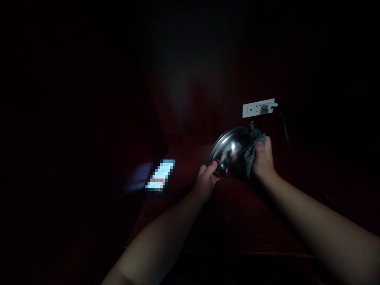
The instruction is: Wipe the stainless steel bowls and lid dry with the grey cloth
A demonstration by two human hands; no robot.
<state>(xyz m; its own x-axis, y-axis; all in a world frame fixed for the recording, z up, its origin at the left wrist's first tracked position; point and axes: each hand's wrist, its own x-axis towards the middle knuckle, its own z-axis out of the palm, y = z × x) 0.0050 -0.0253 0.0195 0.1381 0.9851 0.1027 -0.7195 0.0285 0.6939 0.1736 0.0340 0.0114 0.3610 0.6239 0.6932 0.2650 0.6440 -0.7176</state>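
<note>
A shiny steel bowl (230, 148) is held up in front of me, tilted so that its rounded outside faces me. My left hand (208, 180) grips its rim at the lower left, thumb on the outer surface. On the right side, my right hand (264, 160) is closed on a grey cloth (252, 152), which lies against the bowl's outer wall. The inside of the bowl is turned away and cannot be seen.
A lit phone (160, 175) with a blurred-out screen leans at the left, a thin cable below it. Behind the bowl, a white wall socket (257, 108) holds a plug with a dark cord. A dark red table surface (237, 233) lies beneath; the surroundings are very dark.
</note>
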